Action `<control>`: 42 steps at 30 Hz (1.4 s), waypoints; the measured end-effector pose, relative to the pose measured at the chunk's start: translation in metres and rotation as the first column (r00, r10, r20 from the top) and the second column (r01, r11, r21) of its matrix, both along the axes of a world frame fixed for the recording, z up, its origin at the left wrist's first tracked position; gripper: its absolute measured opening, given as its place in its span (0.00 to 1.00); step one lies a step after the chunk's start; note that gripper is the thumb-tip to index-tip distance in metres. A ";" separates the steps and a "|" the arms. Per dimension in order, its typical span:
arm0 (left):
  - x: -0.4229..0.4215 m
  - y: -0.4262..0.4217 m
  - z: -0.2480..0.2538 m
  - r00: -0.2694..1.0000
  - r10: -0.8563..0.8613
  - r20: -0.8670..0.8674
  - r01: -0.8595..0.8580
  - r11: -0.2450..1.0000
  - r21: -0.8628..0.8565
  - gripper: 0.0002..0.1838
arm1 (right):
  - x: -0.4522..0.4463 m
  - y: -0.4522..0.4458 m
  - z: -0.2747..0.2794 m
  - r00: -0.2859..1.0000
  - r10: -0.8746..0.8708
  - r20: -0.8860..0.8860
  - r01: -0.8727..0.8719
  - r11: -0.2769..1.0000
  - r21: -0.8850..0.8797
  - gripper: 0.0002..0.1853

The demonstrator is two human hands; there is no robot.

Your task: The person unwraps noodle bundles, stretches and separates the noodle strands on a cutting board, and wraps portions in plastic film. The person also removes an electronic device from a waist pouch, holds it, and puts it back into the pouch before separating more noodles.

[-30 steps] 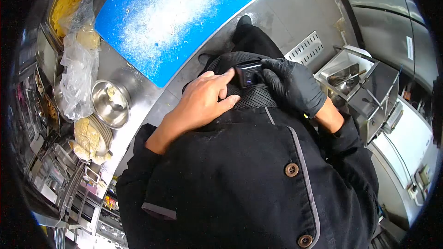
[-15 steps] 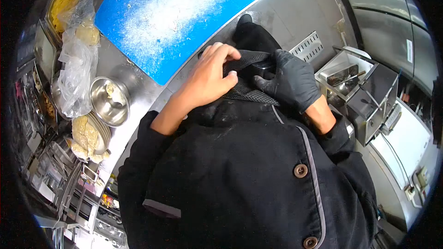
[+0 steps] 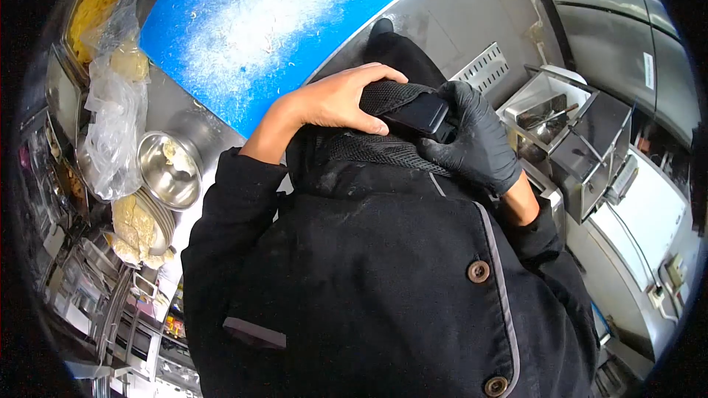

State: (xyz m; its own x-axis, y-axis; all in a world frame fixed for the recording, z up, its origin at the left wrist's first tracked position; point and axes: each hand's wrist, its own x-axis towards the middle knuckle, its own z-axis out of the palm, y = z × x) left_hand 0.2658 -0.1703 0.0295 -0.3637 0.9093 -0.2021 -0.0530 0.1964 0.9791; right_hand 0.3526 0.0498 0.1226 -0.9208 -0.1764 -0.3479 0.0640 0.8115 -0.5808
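In front of the black buttoned jacket (image 3: 383,273), a black mesh pouch (image 3: 387,97) is held at waist height. A dark, smooth box-shaped device (image 3: 420,113) shows in its opening; its exact kind I cannot make out. My left hand (image 3: 332,103), bare, curls around the left side of the pouch, thumb below and fingers above. My right hand (image 3: 476,140), in a black glove, is closed on the right edge of the pouch beside the device. Some of its fingertips are hidden behind the mesh.
A blue cutting board (image 3: 258,29) dusted with white powder lies ahead. On the left are a steel bowl (image 3: 169,169), a clear plastic bag (image 3: 118,118), stacked plates (image 3: 164,214) with dough, and a tray of yellow food (image 3: 92,7). Steel containers (image 3: 568,125) stand at right.
The pouch opening has widened, and more of the dark device shows. My left hand has shifted right and turned over the mesh; my right hand has moved slightly right and down.
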 end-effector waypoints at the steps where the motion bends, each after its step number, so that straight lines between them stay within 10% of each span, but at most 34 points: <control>1: 0.000 0.000 0.001 1.000 -0.007 0.016 0.007 1.000 -0.016 0.41 | 0.002 0.001 -0.001 1.000 -0.007 0.002 0.007 1.000 0.002 0.31; 5: 0.000 0.001 0.000 0.996 0.007 0.085 -0.003 0.999 -0.047 0.40 | 0.002 -0.001 -0.003 0.999 -0.019 -0.044 0.019 1.000 0.004 0.30; 12: 0.007 0.004 -0.005 0.989 0.092 -0.113 -0.088 0.995 0.036 0.40 | -0.017 0.004 -0.011 0.907 -0.181 0.380 0.237 0.966 -0.105 0.35; 21: 0.017 0.015 0.015 0.910 0.205 -0.361 -0.200 0.978 0.054 0.38 | -0.036 -0.001 -0.024 0.970 -0.121 0.209 0.147 0.982 -0.117 0.23; 28: 0.011 0.009 0.019 0.959 0.163 -0.234 -0.165 0.986 0.010 0.35 | -0.050 0.025 -0.011 0.710 -0.070 0.701 0.440 0.821 -0.364 0.16; 36: 0.015 0.011 0.013 0.950 0.203 -0.236 -0.187 0.978 0.089 0.32 | -0.032 0.039 -0.033 0.582 -0.068 0.810 0.660 0.622 -0.421 0.22; 42: 0.018 0.011 0.008 0.920 0.225 -0.321 -0.201 0.974 0.106 0.34 | -0.036 0.039 -0.035 0.666 -0.062 0.744 0.537 0.731 -0.421 0.25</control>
